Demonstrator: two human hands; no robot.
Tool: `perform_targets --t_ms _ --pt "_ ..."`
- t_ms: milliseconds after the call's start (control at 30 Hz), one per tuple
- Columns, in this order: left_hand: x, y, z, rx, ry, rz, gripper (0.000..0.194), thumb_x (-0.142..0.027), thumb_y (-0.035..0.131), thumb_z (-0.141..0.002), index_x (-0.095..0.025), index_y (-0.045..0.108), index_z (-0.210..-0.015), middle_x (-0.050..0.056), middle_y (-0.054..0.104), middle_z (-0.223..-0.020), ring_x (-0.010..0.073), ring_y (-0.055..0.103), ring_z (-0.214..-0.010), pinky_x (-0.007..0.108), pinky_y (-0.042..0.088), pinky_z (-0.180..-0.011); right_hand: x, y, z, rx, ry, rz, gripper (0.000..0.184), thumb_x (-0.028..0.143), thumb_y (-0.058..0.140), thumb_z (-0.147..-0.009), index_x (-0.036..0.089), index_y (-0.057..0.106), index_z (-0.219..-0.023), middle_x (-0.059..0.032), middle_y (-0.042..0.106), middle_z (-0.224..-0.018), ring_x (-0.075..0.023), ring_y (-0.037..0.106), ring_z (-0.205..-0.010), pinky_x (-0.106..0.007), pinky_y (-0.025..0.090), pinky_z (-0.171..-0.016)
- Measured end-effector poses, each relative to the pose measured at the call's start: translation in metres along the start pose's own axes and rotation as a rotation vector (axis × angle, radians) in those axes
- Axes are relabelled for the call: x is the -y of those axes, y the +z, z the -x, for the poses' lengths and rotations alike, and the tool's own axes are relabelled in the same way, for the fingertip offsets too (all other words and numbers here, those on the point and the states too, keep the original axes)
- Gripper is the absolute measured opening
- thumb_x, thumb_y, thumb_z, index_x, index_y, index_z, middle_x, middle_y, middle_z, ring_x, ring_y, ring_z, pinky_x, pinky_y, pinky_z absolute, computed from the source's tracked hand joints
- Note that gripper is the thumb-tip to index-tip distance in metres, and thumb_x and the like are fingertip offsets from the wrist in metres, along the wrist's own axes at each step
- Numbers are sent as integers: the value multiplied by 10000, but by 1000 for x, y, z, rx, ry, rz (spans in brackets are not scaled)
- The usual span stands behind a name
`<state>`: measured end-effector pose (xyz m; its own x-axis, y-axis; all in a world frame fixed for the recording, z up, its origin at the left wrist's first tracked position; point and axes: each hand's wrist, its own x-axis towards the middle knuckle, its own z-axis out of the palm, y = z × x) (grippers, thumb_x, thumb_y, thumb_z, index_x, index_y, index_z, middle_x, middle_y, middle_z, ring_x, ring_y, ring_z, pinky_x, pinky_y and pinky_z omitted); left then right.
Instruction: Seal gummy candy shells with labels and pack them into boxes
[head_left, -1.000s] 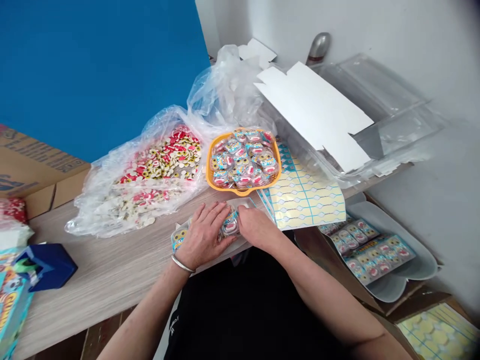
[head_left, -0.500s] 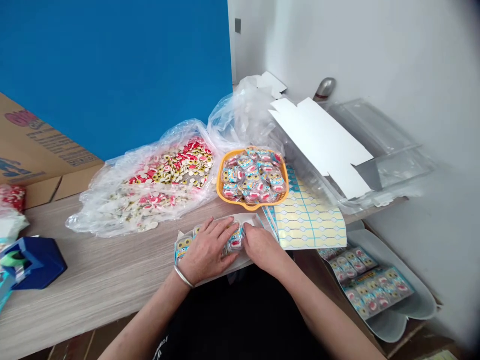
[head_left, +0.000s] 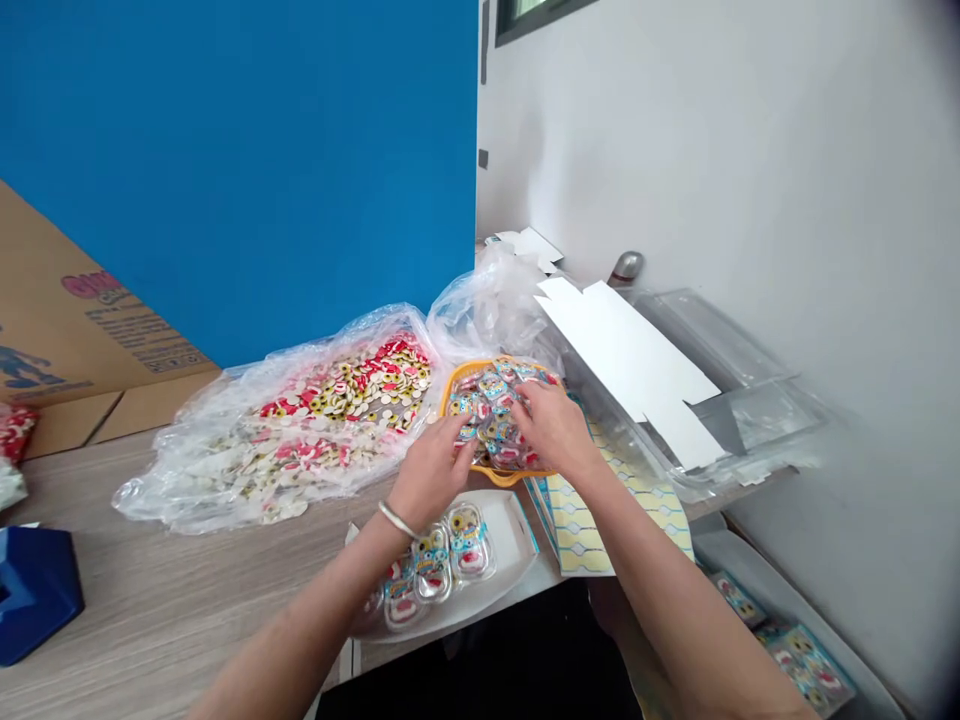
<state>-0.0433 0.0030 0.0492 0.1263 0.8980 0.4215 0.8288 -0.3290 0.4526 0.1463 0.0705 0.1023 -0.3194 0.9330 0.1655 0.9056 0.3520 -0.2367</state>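
Note:
Both hands are at an orange plastic basket point(head_left: 504, 478) heaped with small clear plastic packs point(head_left: 495, 395) that have blue, yellow and red faces. My left hand point(head_left: 429, 480) is at the basket's near left side, thumb and fingers apart, fingertips at the packs. From the right, my right hand point(head_left: 556, 428) reaches over the rim with its fingers spread on the packs. Neither hand visibly holds a pack. Below them, near the table edge, lies an open white box point(head_left: 510, 540) with several of the same packs point(head_left: 471, 545) in a row, partly hidden by my left forearm.
Left of the basket, a clear bag point(head_left: 172, 470) spills red, white and yellow pieces point(head_left: 360, 390). Yellow sticker sheets point(head_left: 592, 520) lie to the right, beside a clear bin point(head_left: 757, 400) with white card point(head_left: 630, 370) on it. A blue tape dispenser point(head_left: 45, 590) stands far left.
Both hands have left the white box, where they were pressing on packs, and moved forward to the basket. The packs in the box are now uncovered. The view has tilted upward.

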Motion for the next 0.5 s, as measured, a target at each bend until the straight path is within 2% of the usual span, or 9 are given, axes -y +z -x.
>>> perform_targets --t_ms 67,133,200,267,400,500 --pt "9 11 -24 -11 -97 -2 303 -222 543 -935 -182 583 -1233 78 737 -1051 200 715 -891 350 595 -822 3 7 -22 13 -27 64 295 333 497 -981 151 667 -1138 -135 700 -1162 -264 601 -1114 -330 414 -946" --pt "20 19 -45 -39 -137 -41 327 -189 528 -921 -174 574 -1244 96 725 -1089 215 705 -935 369 581 -849 7 15 -36 34 -42 118 353 397 565 -943 123 654 -1148 -165 687 -1176 -296 577 -1146 -368 404 -982" --pt "31 25 -64 -58 -122 -92 366 -163 517 -908 -148 562 -1271 141 691 -1177 260 661 -1075 426 534 -948 10 22 -43 39 -47 154 410 421 625 -897 105 638 -1159 -191 663 -1204 -320 556 -1166 -400 403 -988" --pt "40 31 -79 -41 -85 -137 372 -152 527 -895 -133 575 -1264 159 680 -1184 288 623 -1133 451 487 -999 12 26 -47 37 -43 166 421 396 644 -872 104 622 -1173 -200 644 -1219 -332 546 -1169 -423 403 -981" --pt "49 40 -98 25 -14 -208 231 -156 542 -888 -162 661 -1086 137 712 -1019 291 636 -1033 436 469 -953 11 24 -45 48 0 139 340 334 617 -859 119 631 -1122 -191 645 -1181 -328 555 -1143 -436 397 -978" --pt "50 42 -102 32 9 -234 172 -177 517 -914 -172 678 -976 132 719 -946 286 647 -963 423 475 -898 4 16 -40 -8 41 66 305 317 604 -845 132 638 -1085 -174 652 -1134 -321 582 -1086 -435 415 -954"
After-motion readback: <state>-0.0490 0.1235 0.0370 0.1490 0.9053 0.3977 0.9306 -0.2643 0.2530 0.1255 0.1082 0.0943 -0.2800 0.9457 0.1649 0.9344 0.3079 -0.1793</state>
